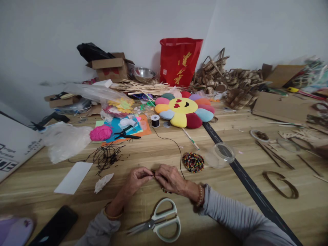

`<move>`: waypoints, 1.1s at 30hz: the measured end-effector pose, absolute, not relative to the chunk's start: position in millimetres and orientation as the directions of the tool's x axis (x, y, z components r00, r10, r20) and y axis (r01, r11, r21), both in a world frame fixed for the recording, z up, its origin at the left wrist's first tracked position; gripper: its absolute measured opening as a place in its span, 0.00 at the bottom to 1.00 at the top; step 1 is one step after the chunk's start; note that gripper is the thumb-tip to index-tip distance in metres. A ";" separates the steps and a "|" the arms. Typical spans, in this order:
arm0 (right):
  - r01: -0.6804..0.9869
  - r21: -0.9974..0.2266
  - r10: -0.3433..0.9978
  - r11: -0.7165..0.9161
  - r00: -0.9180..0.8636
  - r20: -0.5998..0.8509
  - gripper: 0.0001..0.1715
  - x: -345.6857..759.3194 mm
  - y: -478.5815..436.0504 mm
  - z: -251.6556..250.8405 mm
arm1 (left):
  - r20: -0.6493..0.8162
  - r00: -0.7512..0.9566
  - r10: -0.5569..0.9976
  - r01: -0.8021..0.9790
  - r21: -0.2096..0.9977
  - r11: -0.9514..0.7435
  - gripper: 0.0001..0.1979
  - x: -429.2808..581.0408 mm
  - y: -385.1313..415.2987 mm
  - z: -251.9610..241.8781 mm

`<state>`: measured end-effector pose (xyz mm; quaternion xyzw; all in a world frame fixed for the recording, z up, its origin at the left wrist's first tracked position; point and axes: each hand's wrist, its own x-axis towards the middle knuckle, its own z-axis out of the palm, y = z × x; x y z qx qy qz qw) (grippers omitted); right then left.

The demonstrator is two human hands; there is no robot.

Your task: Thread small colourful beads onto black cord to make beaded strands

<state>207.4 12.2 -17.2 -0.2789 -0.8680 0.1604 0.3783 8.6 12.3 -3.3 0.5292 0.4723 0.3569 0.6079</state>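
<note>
My left hand [137,180] and my right hand [170,178] meet above the wooden table, fingertips pinched together on a small dark beaded strand [153,173]. Part of that strand hangs below my right hand; the rest is hidden by the fingers. Close to my right hand lies a coil of multicoloured beads [193,162]. A black cord [167,138] runs from the spool [155,120] down behind my right hand. White-handled scissors [156,223] rest, blades apart, just in front of both hands.
Left are tangled black cords [107,157], white paper [73,177], pliers [126,134] and a phone [55,227]. A flower cushion [184,109] and red bag [180,61] stand behind. A clear lid [224,152] and brown loop [280,185] are right.
</note>
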 end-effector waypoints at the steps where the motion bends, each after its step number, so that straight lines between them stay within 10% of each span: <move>1: 0.364 -0.488 0.605 0.794 -0.559 0.567 0.09 207.5 12.1 -16.7 | -0.197 0.302 0.933 0.064 0.980 0.187 0.08 8.6 12.1 -2.9; 33: 0.332 -0.499 0.593 0.800 -0.563 0.576 0.08 206.7 11.3 -15.2 | -0.171 0.318 0.933 0.097 0.984 0.147 0.10 9.7 11.9 -4.8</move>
